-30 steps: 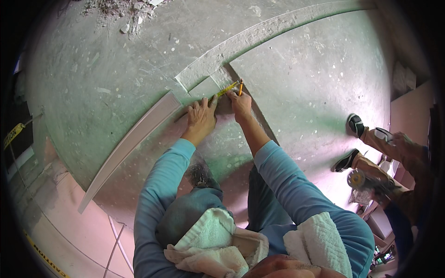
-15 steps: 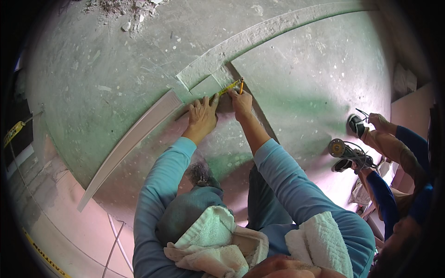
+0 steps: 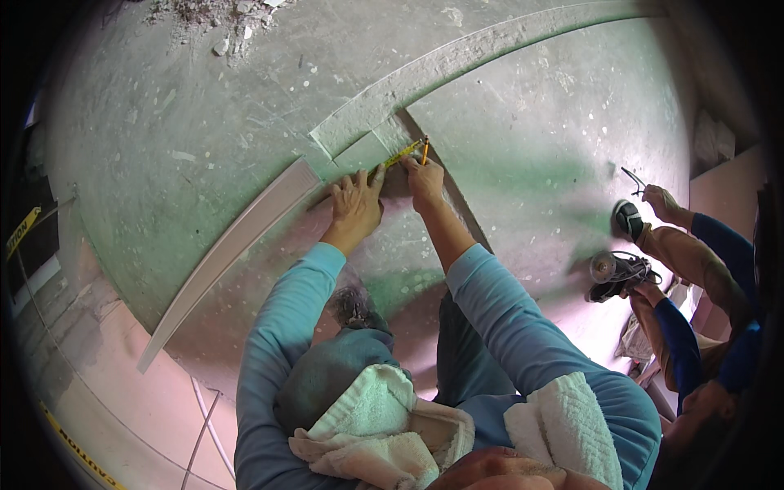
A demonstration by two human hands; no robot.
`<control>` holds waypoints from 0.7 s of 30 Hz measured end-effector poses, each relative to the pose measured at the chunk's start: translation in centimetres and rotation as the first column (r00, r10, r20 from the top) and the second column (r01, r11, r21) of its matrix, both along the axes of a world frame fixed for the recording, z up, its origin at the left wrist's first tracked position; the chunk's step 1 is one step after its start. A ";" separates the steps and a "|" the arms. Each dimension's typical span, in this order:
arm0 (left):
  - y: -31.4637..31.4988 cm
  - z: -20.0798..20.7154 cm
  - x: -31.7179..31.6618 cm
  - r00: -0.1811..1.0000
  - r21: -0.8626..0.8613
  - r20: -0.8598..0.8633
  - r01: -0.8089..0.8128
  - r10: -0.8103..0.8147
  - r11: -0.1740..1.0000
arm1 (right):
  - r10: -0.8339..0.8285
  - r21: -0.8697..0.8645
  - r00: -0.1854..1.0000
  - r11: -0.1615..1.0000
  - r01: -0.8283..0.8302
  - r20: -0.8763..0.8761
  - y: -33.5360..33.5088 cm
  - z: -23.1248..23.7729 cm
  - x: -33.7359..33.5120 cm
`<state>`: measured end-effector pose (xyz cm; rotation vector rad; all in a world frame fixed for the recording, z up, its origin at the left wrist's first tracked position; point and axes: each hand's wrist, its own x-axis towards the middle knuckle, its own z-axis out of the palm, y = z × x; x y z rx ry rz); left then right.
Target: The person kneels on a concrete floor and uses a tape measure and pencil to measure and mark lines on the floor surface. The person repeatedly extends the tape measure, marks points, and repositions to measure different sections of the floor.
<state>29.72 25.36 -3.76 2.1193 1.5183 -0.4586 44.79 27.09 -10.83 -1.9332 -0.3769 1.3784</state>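
Observation:
A yellow tape measure blade (image 3: 400, 155) lies slantwise across the corner of a shallow channel (image 3: 351, 118) cut in the grey floor. My left hand (image 3: 357, 211) presses the blade's near end down, with its fingers slightly bent and apart; the tape's case does not show. Close to the blade's far end, my right hand (image 3: 425, 186) is closed around an orange pencil (image 3: 425, 147) that stands nearly upright. Its lower tip is hidden by the fingers. A flat, pale grey strip (image 3: 233, 255) lies left of my left hand, its upper end close to the channel.
On the right a co-worker in blue sleeves holds an angle grinder (image 3: 604, 266) in one hand and a dark cable (image 3: 633, 181) in the other. Rubble (image 3: 220, 20) lies at the far left. Yellow caution tape (image 3: 23, 233) hangs at the left edge.
My hands, the tape blade and the pencil have stayed nearly still. The co-worker's grinder has shifted slightly to the right and turned, and the cable hand has moved toward the left.

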 end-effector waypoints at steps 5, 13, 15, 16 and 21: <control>-0.1 -0.2 -0.1 1.000 0.028 0.019 -0.020 0.019 0.999 | -0.008 0.011 1.000 1.000 0.008 -0.005 0.0 0.0 -0.2; 0.0 -0.2 0.1 0.999 0.038 -0.033 0.018 -0.017 0.999 | 0.044 -0.026 0.994 0.999 -0.041 0.098 -0.1 -0.7 -0.2; 0.0 -0.2 0.1 0.999 0.035 -0.040 0.021 -0.019 0.999 | 0.051 -0.041 0.993 0.998 -0.047 0.104 0.0 -0.6 -0.2; 0.1 -0.3 0.1 0.999 0.019 -0.041 0.019 -0.018 1.000 | 0.054 -0.045 0.993 0.998 -0.049 0.109 0.0 -0.5 -0.2; 0.1 -0.4 0.1 0.999 -0.009 -0.046 0.016 -0.016 1.000 | 0.046 -0.055 0.995 0.998 -0.041 0.094 0.0 0.1 -0.2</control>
